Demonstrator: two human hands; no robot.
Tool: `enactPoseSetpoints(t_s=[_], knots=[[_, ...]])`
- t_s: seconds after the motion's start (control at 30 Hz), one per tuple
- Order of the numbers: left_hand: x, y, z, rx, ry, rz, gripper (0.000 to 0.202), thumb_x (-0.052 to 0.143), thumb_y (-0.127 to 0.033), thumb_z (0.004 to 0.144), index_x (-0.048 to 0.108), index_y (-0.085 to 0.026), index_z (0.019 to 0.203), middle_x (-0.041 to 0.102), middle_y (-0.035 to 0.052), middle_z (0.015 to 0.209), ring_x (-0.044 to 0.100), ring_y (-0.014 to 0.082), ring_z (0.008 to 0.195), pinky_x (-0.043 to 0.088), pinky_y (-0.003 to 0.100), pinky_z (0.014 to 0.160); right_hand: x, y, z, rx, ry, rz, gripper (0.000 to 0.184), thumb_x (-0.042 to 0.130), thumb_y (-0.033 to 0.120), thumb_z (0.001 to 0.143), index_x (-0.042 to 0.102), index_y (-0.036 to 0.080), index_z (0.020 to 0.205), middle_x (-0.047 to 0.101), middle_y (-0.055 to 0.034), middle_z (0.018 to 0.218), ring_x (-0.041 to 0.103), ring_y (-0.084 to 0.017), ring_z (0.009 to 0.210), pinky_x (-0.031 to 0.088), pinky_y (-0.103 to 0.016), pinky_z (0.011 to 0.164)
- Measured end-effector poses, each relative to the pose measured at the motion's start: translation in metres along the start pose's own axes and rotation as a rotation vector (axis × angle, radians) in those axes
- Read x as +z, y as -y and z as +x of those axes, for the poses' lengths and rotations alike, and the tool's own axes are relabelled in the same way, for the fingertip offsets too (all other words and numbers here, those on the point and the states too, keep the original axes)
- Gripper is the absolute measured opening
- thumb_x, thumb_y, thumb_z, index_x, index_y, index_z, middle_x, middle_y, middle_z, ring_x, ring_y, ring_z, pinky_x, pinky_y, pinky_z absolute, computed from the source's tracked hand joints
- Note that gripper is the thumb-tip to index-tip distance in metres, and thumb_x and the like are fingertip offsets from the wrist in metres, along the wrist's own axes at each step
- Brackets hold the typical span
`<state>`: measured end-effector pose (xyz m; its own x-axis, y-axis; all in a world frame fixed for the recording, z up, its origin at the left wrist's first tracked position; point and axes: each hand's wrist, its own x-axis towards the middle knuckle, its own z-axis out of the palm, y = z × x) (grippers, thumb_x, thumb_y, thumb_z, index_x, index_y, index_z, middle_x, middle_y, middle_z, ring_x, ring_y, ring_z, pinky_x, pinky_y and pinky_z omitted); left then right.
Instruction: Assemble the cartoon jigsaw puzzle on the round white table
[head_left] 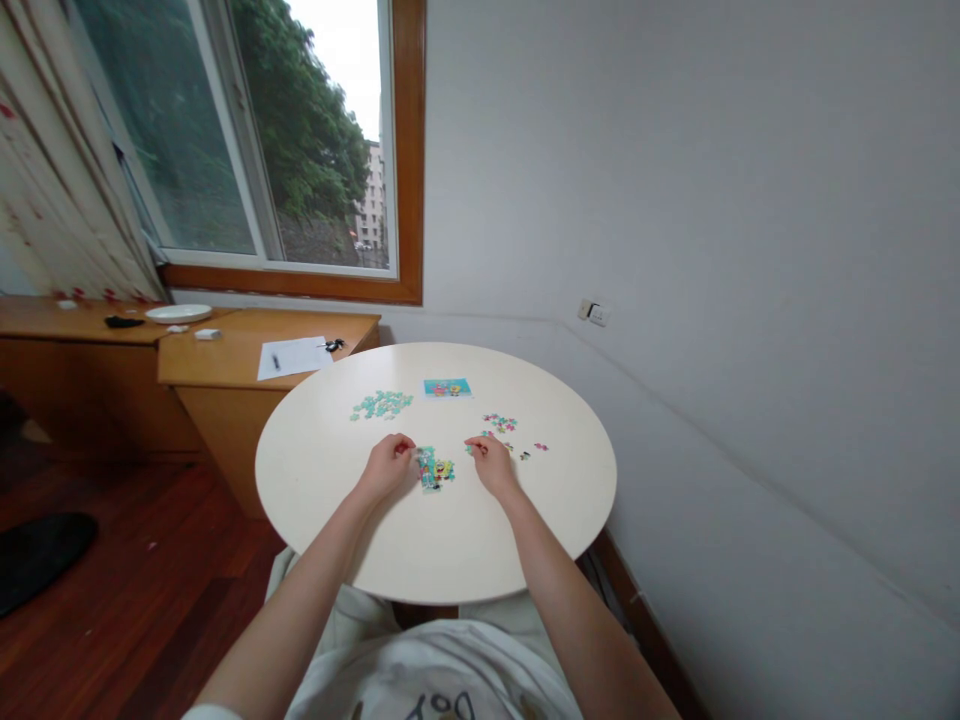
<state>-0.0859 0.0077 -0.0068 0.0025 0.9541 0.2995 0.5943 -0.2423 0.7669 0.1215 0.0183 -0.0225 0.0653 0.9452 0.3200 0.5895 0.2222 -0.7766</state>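
Observation:
A partly joined jigsaw cluster [435,469] lies near the middle of a round cream table [390,550]. My left hand [388,464] rests just left of it, fingers curled, its fingertips touching the cluster's left edge. To the right, my right hand [489,462] has its fingers pinched on a small puzzle piece [472,447]. Loose coloured pieces [499,423] lie beyond my right hand, with a few more pieces [532,450] to its right. A pile of pale green pieces [382,404] sits at the back left. A small reference picture [447,387] lies at the back.
A wooden desk [225,375] stands behind the table, with a sheet of paper [291,357] and a white plate [178,313] on it. A window [247,140] is above it. A grey wall with a socket [594,312] runs on the right. Dark wooden floor [135,600] lies to the left.

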Motion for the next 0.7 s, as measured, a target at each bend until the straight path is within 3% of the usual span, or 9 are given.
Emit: enactPoseSetpoints(t_s=[0.23, 0.43, 0.7], knots=[[-0.001, -0.002, -0.002, -0.013, 0.048, 0.01, 0.019, 0.044, -0.019, 0.068, 0.062, -0.015, 0.074, 0.063, 0.0045, 0.072, 0.055, 0.0172, 0.069, 0.042, 0.028, 0.069, 0.002, -0.002, 0.0, 0.031, 0.051, 0.051, 0.026, 0.044, 0.021, 0.078, 0.067, 0.019, 0.088, 0.068, -0.0025, 0.084, 0.062, -0.014, 0.072, 0.049, -0.026, 0.069], [-0.001, 0.001, 0.0, -0.016, 0.022, 0.025, 0.022, 0.04, -0.016, 0.068, 0.062, -0.014, 0.074, 0.064, 0.0059, 0.074, 0.056, 0.0175, 0.071, 0.041, 0.028, 0.068, 0.006, -0.009, 0.001, 0.037, 0.056, 0.055, 0.02, 0.049, 0.019, 0.072, 0.066, 0.02, 0.082, 0.065, 0.0013, 0.067, 0.059, -0.012, 0.061, 0.047, -0.023, 0.062], [-0.001, 0.001, 0.001, -0.019, 0.036, 0.033, 0.023, 0.04, -0.017, 0.069, 0.062, -0.014, 0.074, 0.063, 0.0059, 0.074, 0.056, 0.0178, 0.072, 0.04, 0.027, 0.068, 0.006, -0.008, 0.001, 0.07, 0.032, -0.013, 0.014, 0.051, 0.017, 0.071, 0.064, 0.021, 0.074, 0.063, 0.003, 0.063, 0.058, -0.012, 0.062, 0.043, -0.021, 0.06]])
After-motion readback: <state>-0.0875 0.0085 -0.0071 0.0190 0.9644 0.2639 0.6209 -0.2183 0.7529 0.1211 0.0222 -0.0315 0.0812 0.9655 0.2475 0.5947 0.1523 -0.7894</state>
